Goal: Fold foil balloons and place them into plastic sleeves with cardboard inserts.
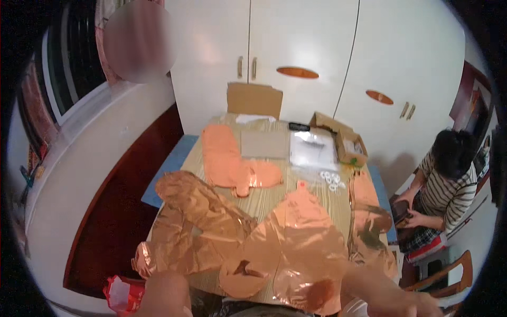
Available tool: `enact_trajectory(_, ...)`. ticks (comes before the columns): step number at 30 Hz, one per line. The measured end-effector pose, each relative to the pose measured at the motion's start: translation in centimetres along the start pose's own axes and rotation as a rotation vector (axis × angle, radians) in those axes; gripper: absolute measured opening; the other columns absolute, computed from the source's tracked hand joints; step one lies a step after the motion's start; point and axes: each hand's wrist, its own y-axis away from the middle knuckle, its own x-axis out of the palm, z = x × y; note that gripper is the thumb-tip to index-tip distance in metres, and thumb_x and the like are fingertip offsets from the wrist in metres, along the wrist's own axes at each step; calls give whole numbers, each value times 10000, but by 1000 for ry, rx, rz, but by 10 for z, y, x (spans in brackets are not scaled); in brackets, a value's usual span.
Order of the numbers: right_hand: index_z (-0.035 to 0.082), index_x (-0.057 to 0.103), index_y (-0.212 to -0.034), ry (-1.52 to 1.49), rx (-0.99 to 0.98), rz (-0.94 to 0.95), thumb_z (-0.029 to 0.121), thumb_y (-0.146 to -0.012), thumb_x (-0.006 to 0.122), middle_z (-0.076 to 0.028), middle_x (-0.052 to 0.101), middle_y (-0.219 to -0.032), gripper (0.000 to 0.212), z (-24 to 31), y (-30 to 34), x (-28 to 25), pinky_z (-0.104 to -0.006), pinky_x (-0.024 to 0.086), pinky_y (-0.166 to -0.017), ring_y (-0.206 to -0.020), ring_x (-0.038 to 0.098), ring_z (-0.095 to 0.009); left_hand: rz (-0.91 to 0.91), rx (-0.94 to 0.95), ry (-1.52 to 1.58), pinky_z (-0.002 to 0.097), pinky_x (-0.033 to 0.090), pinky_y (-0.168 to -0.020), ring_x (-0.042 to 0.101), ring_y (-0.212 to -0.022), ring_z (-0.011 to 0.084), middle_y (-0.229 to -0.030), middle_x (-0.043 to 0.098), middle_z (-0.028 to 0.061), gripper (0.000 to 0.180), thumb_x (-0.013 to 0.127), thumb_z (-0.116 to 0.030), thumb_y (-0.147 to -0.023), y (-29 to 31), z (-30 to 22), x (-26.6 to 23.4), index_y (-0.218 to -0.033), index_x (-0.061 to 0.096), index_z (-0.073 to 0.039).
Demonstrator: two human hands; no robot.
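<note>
Several flat copper-coloured foil balloons cover the wooden table. The nearest foil balloon (306, 238), with a small tab at its top, reaches the table's front edge. To its left lies a large crinkled foil balloon (193, 211). An L-shaped foil balloon (222, 161) is farther back. Along the right side rests another folded foil balloon (367, 227). My left hand (166, 293) is low at the front left, smeared, its fingers not made out. At the front right my right hand (398, 296) is beside the foil, blurred; whether it holds anything does not show.
Farther back are a grey board (264, 144), a clear plastic bag (312, 150), small white rings (331, 179), a black object (299, 127) and an open cardboard box (351, 148). A person (446, 185) sits at right, holding something dark. A wooden chair (449, 280) stands near.
</note>
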Motion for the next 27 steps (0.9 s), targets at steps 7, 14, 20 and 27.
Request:
enact_trajectory(7, 99, 617, -1261, -195, 839, -110, 229, -963, 575, -39, 621, -1270, 328, -64, 85, -89, -305, 480, -927, -1157, 578, -168, 472, -177, 536, 363, 526, -765, 647, -923, 274, -1142, 594, 141, 231, 520, -73, -938, 12, 3, -42, -1109, 644, 22)
enact_trajectory(14, 28, 625, -1191, 1077, 1593, 196, 310, -913, 611, -184, 663, -1145, 396, -270, 256, -135, -414, 507, -896, -1065, 642, -302, 881, -1000, 9, 395, 501, -878, 639, -1031, 296, -1091, 674, 162, 419, 444, -336, -986, 77, -13, -143, -1182, 615, -8)
enact_trajectory(20, 61, 681, -933, 1357, 1559, 729, 309, -875, 577, -120, 710, -931, 275, -296, 313, -140, -396, 565, -698, -833, 695, -272, -121, -1655, -946, 305, 495, -824, 635, -979, 157, -1098, 688, 99, 312, 687, -169, -872, 159, 29, -213, -1155, 665, -38)
enact_trajectory(27, 85, 676, -767, 1488, 1267, 585, 256, -836, 586, -96, 699, -770, 205, -300, 326, -137, -415, 545, -586, -677, 690, -271, 72, -1406, -1510, 398, 494, -839, 625, -960, 348, -1099, 644, 197, 325, 597, -132, -875, 275, 51, -281, -1170, 616, 5)
